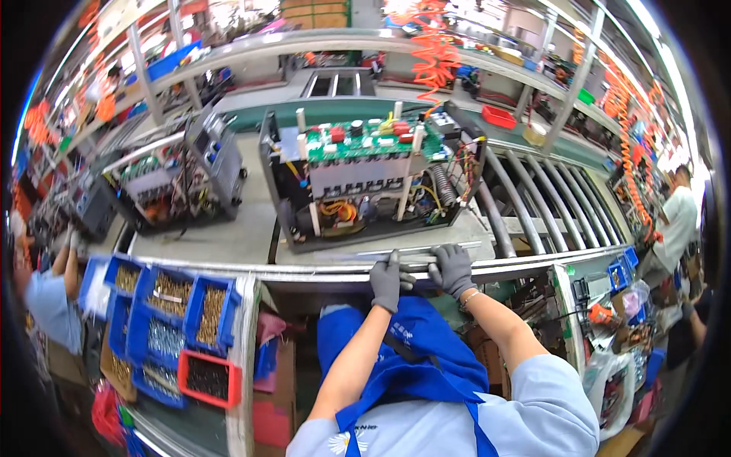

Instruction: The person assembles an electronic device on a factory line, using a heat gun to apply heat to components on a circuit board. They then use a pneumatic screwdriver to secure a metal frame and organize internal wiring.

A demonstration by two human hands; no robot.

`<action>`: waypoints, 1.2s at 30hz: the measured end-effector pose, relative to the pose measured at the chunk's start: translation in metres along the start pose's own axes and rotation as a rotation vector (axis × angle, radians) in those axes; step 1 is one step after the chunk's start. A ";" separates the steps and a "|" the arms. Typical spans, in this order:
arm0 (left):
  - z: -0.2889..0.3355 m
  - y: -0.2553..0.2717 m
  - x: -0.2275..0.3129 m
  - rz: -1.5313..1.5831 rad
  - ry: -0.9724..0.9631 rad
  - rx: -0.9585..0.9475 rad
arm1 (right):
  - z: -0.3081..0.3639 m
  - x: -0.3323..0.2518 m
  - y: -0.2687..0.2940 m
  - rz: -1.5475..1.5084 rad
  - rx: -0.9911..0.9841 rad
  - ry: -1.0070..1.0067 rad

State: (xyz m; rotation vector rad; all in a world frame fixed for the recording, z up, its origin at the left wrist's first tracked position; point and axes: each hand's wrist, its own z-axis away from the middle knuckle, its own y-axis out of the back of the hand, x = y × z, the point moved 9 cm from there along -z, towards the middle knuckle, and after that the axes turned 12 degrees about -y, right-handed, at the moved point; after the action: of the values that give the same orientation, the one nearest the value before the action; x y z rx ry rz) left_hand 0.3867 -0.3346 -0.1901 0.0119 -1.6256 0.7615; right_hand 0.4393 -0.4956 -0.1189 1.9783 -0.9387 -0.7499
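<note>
Grey-gloved left hand (387,283) and right hand (454,273) rest at silver strips (417,259) just in front of the open machine (358,177) and its green circuit board (373,146); fingers look partly curled, but whether they grip the strips I cannot tell

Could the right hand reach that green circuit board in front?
Probably yes: the green circuit board sits uncovered atop the open chassis, ahead of the gloved right hand, and nothing seems to block the way.
</note>
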 end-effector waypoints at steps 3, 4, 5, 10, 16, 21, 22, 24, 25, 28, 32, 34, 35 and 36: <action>0.000 -0.001 0.003 -0.047 -0.004 0.015 | 0.000 0.000 0.004 0.002 0.017 0.003; 0.001 -0.001 0.002 -0.054 0.002 0.025 | 0.000 -0.002 0.005 -0.004 0.024 0.007; 0.000 -0.001 0.003 -0.074 0.003 0.021 | -0.002 -0.002 0.006 -0.009 0.031 0.011; 0.002 -0.003 0.001 -0.116 0.015 0.034 | -0.001 0.003 0.011 -0.013 -0.008 0.001; 0.005 0.003 0.006 -0.127 0.024 0.042 | -0.002 0.002 0.006 -0.056 -0.031 0.025; 0.004 0.005 -0.002 -0.151 0.144 -0.004 | 0.001 0.011 0.009 -0.123 -0.005 0.030; 0.003 0.006 -0.005 -0.121 0.149 -0.001 | 0.001 0.013 0.010 -0.144 0.008 0.034; 0.005 -0.003 -0.001 -0.002 0.076 -0.002 | 0.000 0.016 0.014 -0.189 0.031 0.045; 0.007 0.005 -0.007 -0.018 0.120 0.029 | -0.001 0.014 0.019 -0.204 0.042 0.077; 0.019 0.012 0.012 -0.012 0.175 0.119 | -0.007 0.007 0.013 -0.398 -0.032 0.167; 0.029 -0.025 0.109 -0.152 -0.192 0.016 | -0.033 -0.009 0.055 -0.443 0.027 0.253; 0.025 -0.025 0.140 -0.108 -0.252 0.043 | -0.062 -0.031 0.098 -0.369 0.171 0.315; 0.027 -0.020 0.161 -0.134 -0.283 0.138 | -0.078 -0.043 0.120 -0.333 0.252 0.306; 0.026 -0.018 0.186 -0.137 -0.343 0.216 | -0.093 -0.056 0.153 -0.369 0.286 0.308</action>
State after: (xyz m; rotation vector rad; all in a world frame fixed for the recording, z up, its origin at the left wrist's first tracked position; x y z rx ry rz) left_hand 0.3304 -0.2855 -0.0170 0.4246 -1.8338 0.8586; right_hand 0.4273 -0.4731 0.0665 2.4736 -0.5243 -0.5010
